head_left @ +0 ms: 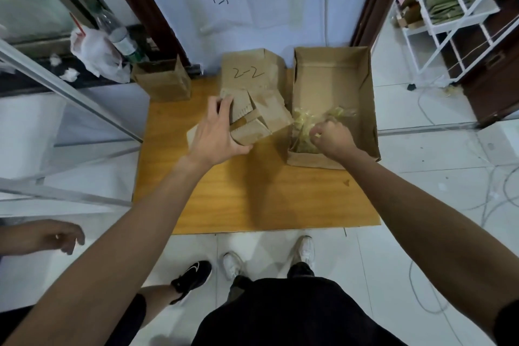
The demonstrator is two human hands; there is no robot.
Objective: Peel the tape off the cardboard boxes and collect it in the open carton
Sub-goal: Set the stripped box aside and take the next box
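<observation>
left hand (217, 132) fingers spread, gripping small box (252, 118) at frame centre; right hand (332, 137) fingers curled, pinching tape wad (306, 123) inside open carton (368, 98), centre-right.

A single head-worn wide-angle view looks steeply down and forward, from close above, onto the wooden table (252, 191).

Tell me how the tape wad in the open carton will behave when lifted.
The tape wad looks crumpled and translucent, so it is probably floppy and very light. It lies tangled in the open carton, so strands would likely come up together. The right hand pinches it; being tape, it may cling.
</observation>
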